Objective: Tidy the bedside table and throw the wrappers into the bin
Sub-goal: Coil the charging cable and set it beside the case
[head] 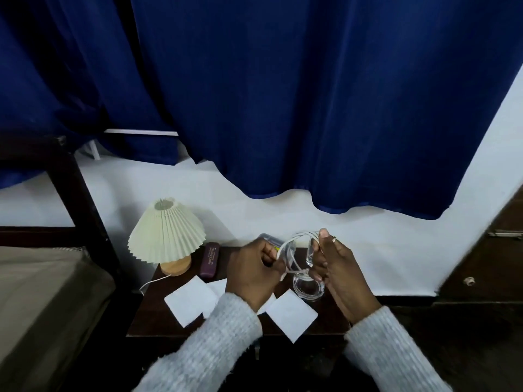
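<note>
We see two hands over the dark bedside table [150,321], left hand [254,271] curled round a looped white cable [295,240], right hand [338,268] pinching its far side; white paper squares [191,302] lie on the tabletop beneath, glass [308,290] beside them

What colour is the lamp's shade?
Pale cream, with pleated folds all round. The lampshade shows best in the head view.

Blue curtain [311,94] — bed [42,292] left
</note>
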